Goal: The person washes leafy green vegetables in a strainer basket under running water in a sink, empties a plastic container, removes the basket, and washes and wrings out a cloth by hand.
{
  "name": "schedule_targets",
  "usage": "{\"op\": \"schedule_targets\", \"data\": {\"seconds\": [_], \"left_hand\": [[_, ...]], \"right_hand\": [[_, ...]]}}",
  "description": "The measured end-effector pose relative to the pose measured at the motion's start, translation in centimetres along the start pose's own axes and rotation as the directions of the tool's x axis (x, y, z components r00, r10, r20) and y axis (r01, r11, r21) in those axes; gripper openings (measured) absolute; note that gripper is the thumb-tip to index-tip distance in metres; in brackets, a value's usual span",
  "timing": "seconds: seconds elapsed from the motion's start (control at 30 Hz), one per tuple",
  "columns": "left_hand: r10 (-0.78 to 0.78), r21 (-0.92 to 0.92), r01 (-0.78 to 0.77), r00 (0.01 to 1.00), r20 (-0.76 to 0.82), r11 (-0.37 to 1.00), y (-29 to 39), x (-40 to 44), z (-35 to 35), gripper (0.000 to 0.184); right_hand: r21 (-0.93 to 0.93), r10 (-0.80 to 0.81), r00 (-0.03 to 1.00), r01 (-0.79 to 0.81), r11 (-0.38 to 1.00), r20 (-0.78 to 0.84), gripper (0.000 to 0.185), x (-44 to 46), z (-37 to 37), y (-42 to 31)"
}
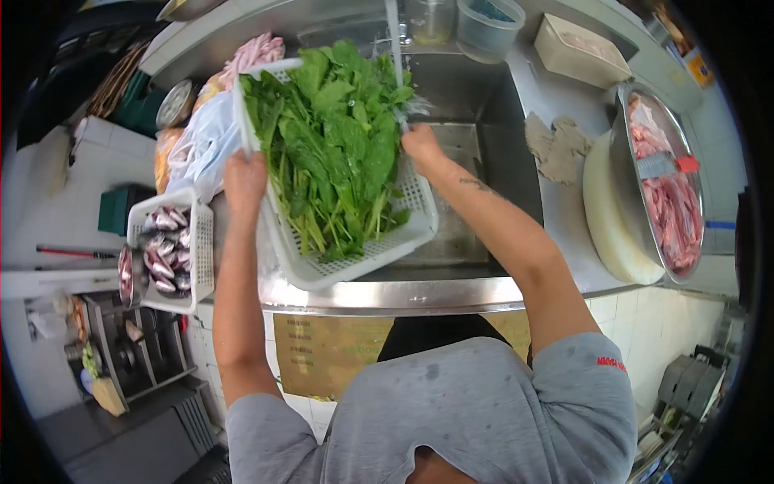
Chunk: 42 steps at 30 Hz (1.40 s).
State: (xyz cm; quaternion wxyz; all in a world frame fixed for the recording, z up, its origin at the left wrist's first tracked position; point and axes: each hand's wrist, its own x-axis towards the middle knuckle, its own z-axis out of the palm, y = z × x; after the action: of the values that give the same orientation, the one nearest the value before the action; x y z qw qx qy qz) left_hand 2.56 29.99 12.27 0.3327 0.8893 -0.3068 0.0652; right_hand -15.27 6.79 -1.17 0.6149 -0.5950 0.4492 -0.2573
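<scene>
A white perforated plastic basket is tilted over the left side of the steel sink. Long-stemmed leafy greens fill it and rise above its rim. My left hand grips the basket's left edge, its fingers closed around the rim. On the opposite side, my right hand holds the right edge, with the fingers partly hidden by the basket and leaves. Water runs down from above near the right hand and splashes beside the greens.
At the left, a white basket holds several fish pieces. Cloths and bags lie beside the sink. A grey rag is on the right counter, near a large steel bowl of raw meat. Plastic tubs stand behind.
</scene>
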Motion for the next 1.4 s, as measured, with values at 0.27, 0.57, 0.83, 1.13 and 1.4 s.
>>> {"op": "schedule_targets", "data": {"seconds": [0.27,0.57,0.83,1.13,1.4], "left_hand": [[-0.347,-0.25,0.27,0.868,-0.354,0.93,-8.0,-3.0,-5.9,0.034],[-0.586,-0.645,0.309,0.764,-0.269,0.699,-7.5,-4.3,-1.1,0.041],[-0.718,-0.789,0.454,0.696,0.025,0.413,-6.9,-3.6,-1.2,0.04],[-0.729,-0.83,0.412,0.685,0.009,0.376,-5.2,-4.0,-1.2,0.035],[-0.722,-0.828,0.447,0.688,0.076,0.339,-6.5,-3.8,-1.2,0.038]], "right_hand": [[0.194,-0.535,0.799,0.499,0.844,0.275,0.042,-1.0,7.2,-12.7],[0.197,-0.222,0.975,0.218,0.956,-0.003,0.053,-2.0,4.6,-1.3],[0.306,0.1,0.903,-0.244,0.92,0.418,0.068,1.1,-4.4,0.2],[-0.538,0.812,0.574,-0.719,0.441,-0.101,0.029,3.3,-14.5,31.8],[-0.702,-0.044,0.999,0.029,0.711,-0.004,0.026,-2.6,-13.5,13.5]]}}
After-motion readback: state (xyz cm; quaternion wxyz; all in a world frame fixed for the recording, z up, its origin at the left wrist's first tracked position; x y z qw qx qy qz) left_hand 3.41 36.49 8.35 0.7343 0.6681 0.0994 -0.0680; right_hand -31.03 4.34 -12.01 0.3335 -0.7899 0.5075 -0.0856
